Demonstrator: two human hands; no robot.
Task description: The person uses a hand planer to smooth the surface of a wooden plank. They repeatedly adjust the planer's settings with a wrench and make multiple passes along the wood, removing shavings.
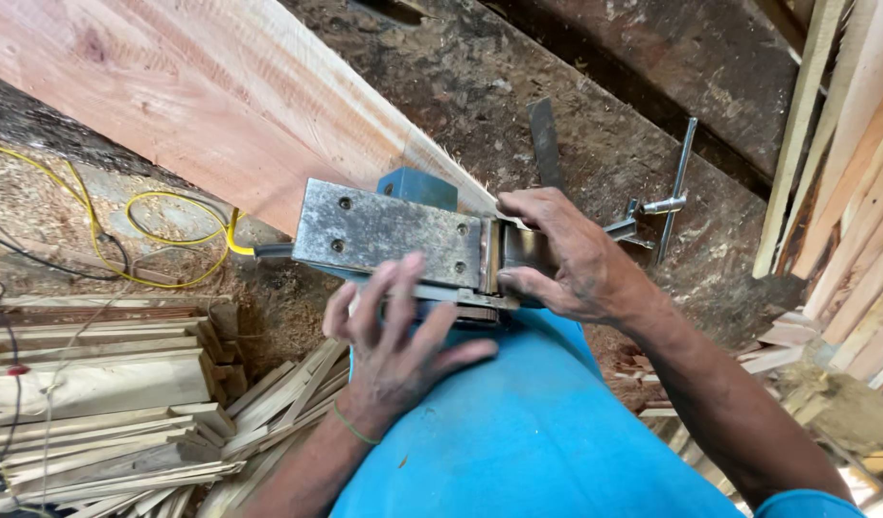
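Observation:
An electric hand planer [389, 233] lies upside down across my lap, its worn metal sole plate facing up and its blue body showing at the top edge. My left hand [394, 345] rests with spread fingers on the near side of the planer, pressing it against my blue shirt. My right hand [561, 254] grips the right end of the tool, thumb and fingers around the front shoe beside the blade slot. A yellow cable [154, 240] runs from the planer's left end.
A broad pale wooden plank [202, 86] slants across the top left. Stacked timber offcuts [106, 403] lie at lower left, more boards [854, 192] lean at right. A metal clamp bar [676, 187] lies on the sawdust-covered floor.

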